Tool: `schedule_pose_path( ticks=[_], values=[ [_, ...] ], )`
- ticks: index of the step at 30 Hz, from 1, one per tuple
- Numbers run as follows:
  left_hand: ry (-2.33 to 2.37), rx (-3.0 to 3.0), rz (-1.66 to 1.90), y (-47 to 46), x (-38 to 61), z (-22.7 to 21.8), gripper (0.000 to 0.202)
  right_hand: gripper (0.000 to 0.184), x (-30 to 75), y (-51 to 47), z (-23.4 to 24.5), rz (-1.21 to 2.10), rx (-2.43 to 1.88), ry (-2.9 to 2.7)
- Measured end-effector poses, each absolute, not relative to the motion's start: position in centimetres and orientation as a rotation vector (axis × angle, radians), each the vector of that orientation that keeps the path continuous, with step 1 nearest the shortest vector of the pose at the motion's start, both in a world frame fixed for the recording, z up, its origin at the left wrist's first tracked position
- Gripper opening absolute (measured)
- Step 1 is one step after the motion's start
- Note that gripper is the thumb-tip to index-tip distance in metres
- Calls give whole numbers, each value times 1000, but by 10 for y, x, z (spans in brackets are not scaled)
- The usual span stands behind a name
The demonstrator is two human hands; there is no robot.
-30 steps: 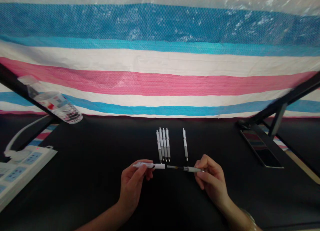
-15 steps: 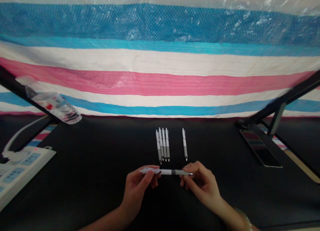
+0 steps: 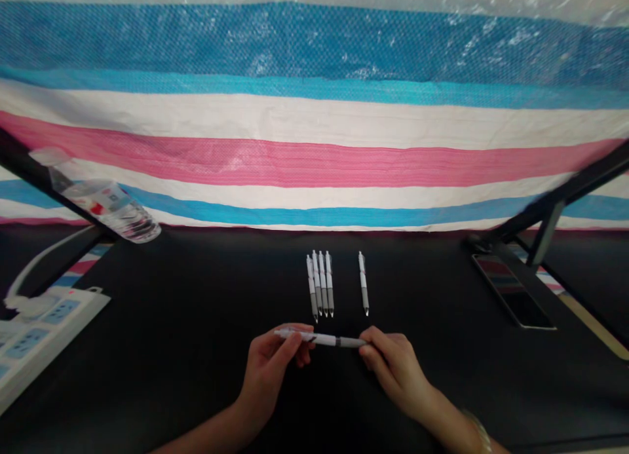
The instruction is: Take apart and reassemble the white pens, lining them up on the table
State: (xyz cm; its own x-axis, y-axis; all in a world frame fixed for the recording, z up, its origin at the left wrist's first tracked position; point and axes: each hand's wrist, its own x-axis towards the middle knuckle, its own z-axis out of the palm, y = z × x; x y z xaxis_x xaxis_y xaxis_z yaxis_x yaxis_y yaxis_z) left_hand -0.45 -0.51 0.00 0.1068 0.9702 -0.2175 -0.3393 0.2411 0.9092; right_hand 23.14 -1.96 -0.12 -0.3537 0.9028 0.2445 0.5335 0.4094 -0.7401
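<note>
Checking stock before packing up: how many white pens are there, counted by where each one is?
Side-by-side pens: 4
Lone pen: 1
Held pen, between left hand and right hand: 1
Total: 6

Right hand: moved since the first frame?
Yes. The right hand has shifted left, toward the left hand. In the first frame its fingertips sat right of the lone pen; now they sit almost directly below that pen's tip.

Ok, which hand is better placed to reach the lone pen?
Probably the right hand: its fingers sit just below the lone pen, farther from the left hand. Both hold the white pen.
</note>
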Motion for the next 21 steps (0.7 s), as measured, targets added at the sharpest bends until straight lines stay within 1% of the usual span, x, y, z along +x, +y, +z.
schedule_pose_path(
  ticks=[3,5,6,8,10,13,14,17,18,21],
  values=[
    [975,821,1129,-7,-5,0,32,44,232,-20,2,858,-1199,-2032],
    [964,825,1136,-7,-4,0,32,45,233,-21,2,937,-1181,-1993],
    [964,826,1144,-7,-4,0,33,40,232,-22,1,966,-1177,-1962],
    [968,825,1163,-7,-3,-1,32,22,231,-23,-3,1008,-1187,-1862],
    [976,817,1184,-7,-3,-1,31,24,229,-24,-8,1029,-1208,-1756],
    [982,802,1202,-6,-4,-2,30,13,228,-23,-12,1015,-1224,-1732],
    [983,797,1204,-6,-4,-2,30,15,229,-23,-12,1003,-1229,-1769],
    [984,791,1206,-5,-3,-2,29,30,231,-21,-9,961,-1210,-1912],
    [981,793,1203,-5,-3,-2,29,30,231,-21,-9,965,-1200,-1938],
    [975,797,1203,-6,-3,-1,28,21,231,-23,-12,982,-1204,-1865]
  ],
)
